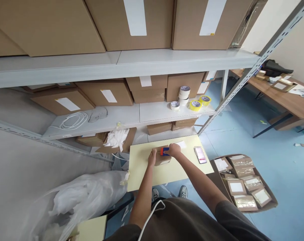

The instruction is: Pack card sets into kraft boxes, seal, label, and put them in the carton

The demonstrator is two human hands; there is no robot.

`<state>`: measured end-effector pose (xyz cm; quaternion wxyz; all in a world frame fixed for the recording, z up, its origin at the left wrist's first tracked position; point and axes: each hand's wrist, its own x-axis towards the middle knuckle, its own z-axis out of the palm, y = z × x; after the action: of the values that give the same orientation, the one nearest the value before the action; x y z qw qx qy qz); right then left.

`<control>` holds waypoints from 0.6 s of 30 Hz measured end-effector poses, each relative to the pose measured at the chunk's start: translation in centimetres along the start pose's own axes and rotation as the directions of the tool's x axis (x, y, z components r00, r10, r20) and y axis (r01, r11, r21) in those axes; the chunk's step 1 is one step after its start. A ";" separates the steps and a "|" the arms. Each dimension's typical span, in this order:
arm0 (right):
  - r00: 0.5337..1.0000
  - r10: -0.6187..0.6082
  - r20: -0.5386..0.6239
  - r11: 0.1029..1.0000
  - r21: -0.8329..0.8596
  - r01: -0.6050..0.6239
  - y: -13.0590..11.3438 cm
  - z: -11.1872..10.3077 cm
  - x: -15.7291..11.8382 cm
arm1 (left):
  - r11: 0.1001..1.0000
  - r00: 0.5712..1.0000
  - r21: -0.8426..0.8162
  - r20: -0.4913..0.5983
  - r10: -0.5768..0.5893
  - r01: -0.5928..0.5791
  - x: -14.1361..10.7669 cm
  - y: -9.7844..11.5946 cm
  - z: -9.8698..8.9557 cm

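Note:
A small cardboard box [158, 161] lies on the pale yellow table [142, 174] in front of me. My left hand [152, 157] grips its left side, thumb on top. In my right hand [174, 150] is a blue and orange-red tape dispenser [164, 151], pressed against the top of the box. Whether tape runs from it is too small to tell. A white label shows on the box's near side. Just beyond my right hand lies a white paper slip [181, 144]. A phone [200, 155] rests toward the table's right end.
On the shelf [152, 112] behind the table are white tape rolls [184, 95], yellow tape rolls [195, 105], coiled white cable [75, 120] and cartons. A large carton [272, 201] of taped boxes stands at the right. Plastic bags [91, 194] bulge at the left.

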<state>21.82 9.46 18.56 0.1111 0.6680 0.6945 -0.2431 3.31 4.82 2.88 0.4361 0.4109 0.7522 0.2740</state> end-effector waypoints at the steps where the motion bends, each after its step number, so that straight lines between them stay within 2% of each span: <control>1: 1.000 -0.009 -0.004 1.000 -0.003 0.009 0.2 0.0 0.0 | 0.999 1.000 0.047 -0.023 0.001 0.000 0.0 0.7 0.2; 3: 1.000 -0.021 -0.011 1.000 0.002 0.021 1.4 -0.1 0.1 | 0.996 0.998 0.094 -0.066 0.008 -0.002 -0.1 1.9 1.0; 5: 1.000 -0.014 -0.007 1.000 0.022 0.014 3.9 -0.3 0.2 | 0.993 0.998 0.114 -0.053 0.042 -0.036 -0.2 2.8 2.0; 8: 1.000 0.029 0.002 0.998 0.050 -0.029 10.0 -1.2 -0.1 | 0.989 0.998 0.137 -0.012 0.064 -0.061 -0.2 3.6 3.3; 11: 0.995 0.095 -0.024 0.995 0.036 -0.094 16.7 -2.4 -0.9 | 0.983 0.998 0.178 -0.034 0.052 -0.046 0.0 4.1 3.9; 13: 0.990 0.136 -0.031 0.990 0.043 -0.135 19.8 -2.8 -1.3 | 0.982 0.997 0.182 -0.042 0.061 -0.053 0.0 4.3 4.0; 15: 0.987 0.161 -0.027 0.986 0.053 -0.160 20.7 -2.3 -1.1 | 0.981 0.997 0.182 -0.045 0.070 -0.061 0.1 4.3 4.1; 18: 0.985 0.171 0.028 0.982 0.077 -0.172 18.4 0.0 0.1 | 0.981 0.997 0.185 -0.045 0.068 -0.058 0.0 4.2 4.0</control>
<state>39.87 9.38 15.00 0.1126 0.7266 0.6230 -0.2669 8.45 7.18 4.26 0.3682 0.4660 0.7718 0.2273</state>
